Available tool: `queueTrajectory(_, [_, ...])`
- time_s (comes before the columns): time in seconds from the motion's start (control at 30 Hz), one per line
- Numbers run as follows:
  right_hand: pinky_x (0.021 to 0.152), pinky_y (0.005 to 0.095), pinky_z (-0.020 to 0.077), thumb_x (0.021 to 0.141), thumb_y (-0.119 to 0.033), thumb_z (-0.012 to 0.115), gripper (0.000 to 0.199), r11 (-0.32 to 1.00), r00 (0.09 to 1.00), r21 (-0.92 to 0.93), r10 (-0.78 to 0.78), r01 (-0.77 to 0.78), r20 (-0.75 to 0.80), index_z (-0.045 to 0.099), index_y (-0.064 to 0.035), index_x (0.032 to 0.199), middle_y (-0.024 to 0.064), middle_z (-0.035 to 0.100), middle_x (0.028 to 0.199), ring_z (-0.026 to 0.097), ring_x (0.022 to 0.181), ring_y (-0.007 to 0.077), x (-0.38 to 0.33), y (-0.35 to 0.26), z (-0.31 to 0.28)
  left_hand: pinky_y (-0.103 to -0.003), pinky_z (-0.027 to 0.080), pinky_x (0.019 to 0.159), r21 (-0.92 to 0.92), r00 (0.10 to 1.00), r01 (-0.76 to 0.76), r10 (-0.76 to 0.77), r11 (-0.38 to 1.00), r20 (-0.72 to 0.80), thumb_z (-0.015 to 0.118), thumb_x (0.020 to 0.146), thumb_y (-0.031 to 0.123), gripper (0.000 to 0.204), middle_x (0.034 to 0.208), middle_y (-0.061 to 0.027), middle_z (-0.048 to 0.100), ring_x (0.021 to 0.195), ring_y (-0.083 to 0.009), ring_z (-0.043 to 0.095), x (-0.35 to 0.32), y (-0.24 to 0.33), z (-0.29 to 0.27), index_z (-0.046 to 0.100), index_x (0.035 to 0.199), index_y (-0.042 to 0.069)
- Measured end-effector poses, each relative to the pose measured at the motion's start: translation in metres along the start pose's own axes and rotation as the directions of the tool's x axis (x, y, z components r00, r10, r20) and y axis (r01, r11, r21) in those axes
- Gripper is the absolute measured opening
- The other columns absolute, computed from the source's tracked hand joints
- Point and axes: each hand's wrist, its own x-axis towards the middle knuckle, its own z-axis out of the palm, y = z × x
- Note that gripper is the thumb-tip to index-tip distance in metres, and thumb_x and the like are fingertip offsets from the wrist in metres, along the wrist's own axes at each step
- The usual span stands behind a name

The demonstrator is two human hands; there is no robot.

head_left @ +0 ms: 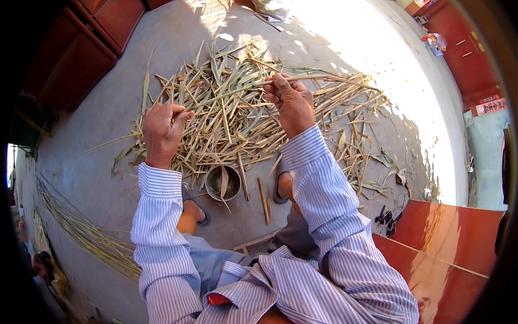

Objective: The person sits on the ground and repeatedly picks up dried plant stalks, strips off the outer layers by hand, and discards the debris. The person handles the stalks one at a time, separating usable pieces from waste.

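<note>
My right hand (pixel 290 100) is closed around a long, thin reed stalk (pixel 324 77), which it holds nearly level above the floor. The stalk's greenish end slants down toward my left hand, and its tan end reaches out to the right. My left hand (pixel 163 129) is curled into a fist at the left, with thumb against fingers; what it grips, if anything, is hidden. Beneath both hands spreads a loose heap of dry reed stems and leaves (pixel 224 127). Between my feet stands a small metal bowl (pixel 208 186), a dry leaf lying across its rim.
A bundle of long, thin stalks (pixel 89 232) lies on the floor at the left. Red furniture (pixel 70 59) stands at the far left, and a red-brown panel (pixel 442 232) at the near right. Small black items (pixel 387 218) lie beside that panel. Strong sunlight covers the right floor.
</note>
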Motion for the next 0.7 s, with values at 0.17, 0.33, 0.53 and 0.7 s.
queueTrajectory(0.17, [0.072, 0.026, 0.059, 0.091, -0.01, 0.066, 0.021, 0.978, 0.968, 0.008, -0.208, 0.209, 0.143, 0.06, 0.0032, 0.106, 0.016, 0.07, 0.097, 0.07, 0.088, 0.0209, -0.018, -0.005, 0.027, -0.029, 0.043, 0.063, -0.253, 0.949, 0.314, -0.302, 0.915, 0.086, 0.077, 0.079, 0.02, 0.021, 0.07, -0.0031, 0.063, 0.063, -0.0122, 0.055, 0.007, -0.029, -0.012, 0.064, 0.08, 0.004])
queueTrajectory(0.33, [0.078, 0.0287, 0.0581, 0.091, -0.002, 0.063, 0.021, 0.893, 0.867, -0.082, -0.402, 0.443, 0.294, 0.059, 0.0043, 0.11, 0.0155, 0.07, 0.098, 0.069, 0.092, 0.0193, -0.027, -0.004, 0.037, -0.025, 0.041, 0.057, -0.434, 0.884, 0.467, -0.397, 0.771, 0.247, 0.077, 0.081, 0.019, 0.022, 0.067, -0.0006, 0.062, 0.061, -0.0072, 0.05, 0.006, -0.046, -0.008, 0.066, 0.079, 0.0])
queueTrajectory(0.53, [0.077, 0.0244, 0.0545, 0.091, 0.002, 0.061, 0.023, 0.779, 0.764, -0.259, -0.389, 0.571, 0.515, 0.059, 0.0012, 0.114, 0.012, 0.072, 0.097, 0.068, 0.094, 0.0153, -0.03, -0.004, 0.027, -0.025, 0.041, 0.057, -0.29, 0.839, 0.502, -0.376, 0.815, 0.394, 0.077, 0.08, 0.019, 0.021, 0.066, -0.0009, 0.06, 0.061, -0.007, 0.05, 0.002, -0.063, -0.002, 0.065, 0.079, 0.002])
queueTrajectory(0.7, [0.074, 0.0242, 0.0565, 0.093, -0.009, 0.063, 0.025, 0.887, 0.903, -0.184, -0.396, 0.423, 0.167, 0.059, 0.0024, 0.115, 0.0139, 0.071, 0.1, 0.069, 0.094, 0.0185, -0.026, -0.022, 0.02, -0.035, 0.042, 0.065, -0.023, 0.947, 0.307, -0.303, 0.951, 0.109, 0.075, 0.08, 0.025, 0.021, 0.07, -0.003, 0.064, 0.063, -0.0207, 0.058, 0.008, -0.056, -0.011, 0.064, 0.078, 0.007])
